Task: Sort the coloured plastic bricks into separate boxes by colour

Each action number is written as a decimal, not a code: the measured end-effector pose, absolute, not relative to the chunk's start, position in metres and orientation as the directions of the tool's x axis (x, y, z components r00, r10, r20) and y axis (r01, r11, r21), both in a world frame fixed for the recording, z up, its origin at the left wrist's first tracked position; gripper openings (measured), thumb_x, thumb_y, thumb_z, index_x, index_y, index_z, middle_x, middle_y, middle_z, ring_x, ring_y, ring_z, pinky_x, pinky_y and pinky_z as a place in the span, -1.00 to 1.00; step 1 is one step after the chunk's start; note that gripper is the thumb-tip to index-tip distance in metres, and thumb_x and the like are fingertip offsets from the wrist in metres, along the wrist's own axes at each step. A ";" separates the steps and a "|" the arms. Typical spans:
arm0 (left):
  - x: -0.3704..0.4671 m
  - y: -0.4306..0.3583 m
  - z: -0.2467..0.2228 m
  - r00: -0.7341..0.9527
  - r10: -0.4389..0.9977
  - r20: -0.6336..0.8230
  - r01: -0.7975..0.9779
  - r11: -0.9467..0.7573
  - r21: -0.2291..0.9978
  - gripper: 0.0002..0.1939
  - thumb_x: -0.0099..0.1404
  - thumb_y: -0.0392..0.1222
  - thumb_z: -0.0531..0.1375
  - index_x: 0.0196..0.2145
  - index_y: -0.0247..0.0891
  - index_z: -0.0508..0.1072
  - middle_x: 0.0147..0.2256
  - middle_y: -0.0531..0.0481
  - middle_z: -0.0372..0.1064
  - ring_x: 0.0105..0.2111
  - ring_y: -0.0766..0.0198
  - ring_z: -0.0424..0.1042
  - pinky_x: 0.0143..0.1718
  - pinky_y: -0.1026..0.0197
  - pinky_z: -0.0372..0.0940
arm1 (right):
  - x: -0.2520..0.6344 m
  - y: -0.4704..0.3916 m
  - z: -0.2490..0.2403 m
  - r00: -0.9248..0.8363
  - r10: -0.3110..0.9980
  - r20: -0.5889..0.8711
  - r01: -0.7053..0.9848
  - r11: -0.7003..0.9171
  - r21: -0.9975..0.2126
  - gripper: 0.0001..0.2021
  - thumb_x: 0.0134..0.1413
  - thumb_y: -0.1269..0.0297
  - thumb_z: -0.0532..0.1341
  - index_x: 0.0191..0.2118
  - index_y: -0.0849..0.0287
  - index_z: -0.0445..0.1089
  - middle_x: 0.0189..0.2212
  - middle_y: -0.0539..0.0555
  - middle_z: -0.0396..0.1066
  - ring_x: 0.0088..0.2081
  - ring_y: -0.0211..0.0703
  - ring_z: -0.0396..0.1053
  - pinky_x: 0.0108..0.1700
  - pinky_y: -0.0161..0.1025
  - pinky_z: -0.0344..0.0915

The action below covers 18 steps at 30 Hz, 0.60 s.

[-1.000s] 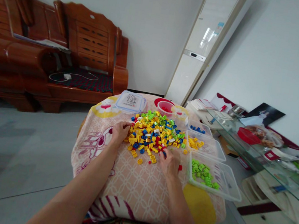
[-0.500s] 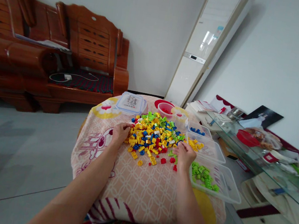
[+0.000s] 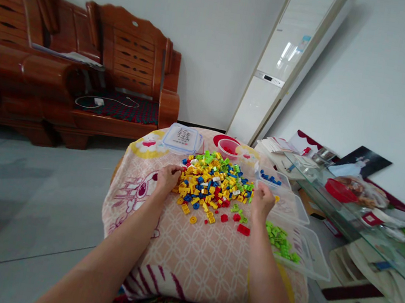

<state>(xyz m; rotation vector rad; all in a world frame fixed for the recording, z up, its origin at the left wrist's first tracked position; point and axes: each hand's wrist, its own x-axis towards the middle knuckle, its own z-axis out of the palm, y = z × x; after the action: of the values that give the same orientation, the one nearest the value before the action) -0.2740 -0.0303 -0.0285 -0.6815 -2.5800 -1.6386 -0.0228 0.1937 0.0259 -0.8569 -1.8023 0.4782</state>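
Note:
A mixed pile of yellow, blue, green, red and white toy bricks (image 3: 213, 181) lies on the cloth-covered table (image 3: 194, 252). My left hand (image 3: 168, 179) is at the pile's left edge, its fingers closed together; what they pinch is too small to name. My right hand (image 3: 262, 202) is closed beside the pile's right side, over the near edge of the middle clear box (image 3: 295, 207); anything in it is hidden. Green bricks (image 3: 280, 241) lie in the nearest clear box (image 3: 318, 257). Blue bricks (image 3: 269, 177) are in the far box. A red brick (image 3: 243, 229) lies left of my right wrist.
Behind the pile are a lidded container (image 3: 181, 138) and a round tub (image 3: 228, 148) with red pieces. A glass-topped cabinet (image 3: 347, 210) holding clutter stands at the right. Wooden chairs (image 3: 132, 58) are at the back left, near a tall white appliance (image 3: 267, 80).
My right hand has moved slightly right, from the pile's edge toward the boxes, and its fingers have closed more. The red brick by my wrist now shows fully. The view has shifted slightly.

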 end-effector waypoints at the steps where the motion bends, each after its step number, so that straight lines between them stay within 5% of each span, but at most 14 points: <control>1: -0.274 -0.030 -0.028 -0.906 0.352 0.234 0.362 0.357 0.861 -0.69 0.16 -0.20 0.13 -0.20 -0.20 0.62 -0.33 -0.02 0.55 -0.32 0.23 0.48 -0.23 0.25 0.36 | -0.022 0.179 0.015 -0.230 0.743 0.629 0.324 0.668 -0.670 -0.64 0.06 0.23 0.05 -0.19 0.28 0.53 -0.24 0.22 0.55 -0.17 0.00 0.47 -0.07 -0.10 0.39; 12: -0.273 -0.031 -0.029 -0.907 0.356 0.226 0.359 0.369 0.857 -0.69 0.18 -0.20 0.13 -0.18 -0.21 0.61 -0.34 -0.02 0.54 -0.31 0.22 0.48 -0.25 0.25 0.35 | -0.044 0.095 -0.008 -0.781 0.268 0.564 0.155 0.958 -0.240 -0.70 0.18 0.34 0.14 0.00 0.08 0.48 0.09 0.13 0.41 0.16 0.00 0.22 0.25 0.04 0.10; 18: -0.274 -0.031 -0.029 -0.904 0.354 0.239 0.368 0.361 0.857 -0.68 0.17 -0.21 0.13 -0.18 -0.22 0.61 -0.29 -0.04 0.55 -0.34 0.25 0.47 -0.25 0.25 0.35 | -0.036 0.098 -0.018 -0.766 0.333 0.549 0.261 0.943 -0.207 -0.82 0.11 0.46 0.17 -0.29 0.11 0.52 -0.15 0.11 0.49 -0.01 -0.03 0.30 0.13 -0.04 0.20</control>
<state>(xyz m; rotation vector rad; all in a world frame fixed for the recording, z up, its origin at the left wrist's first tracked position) -0.2736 -0.0306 -0.0292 -0.6844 -2.5803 -1.6301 -0.0364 0.0975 -0.0179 -0.4196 -2.4862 0.1569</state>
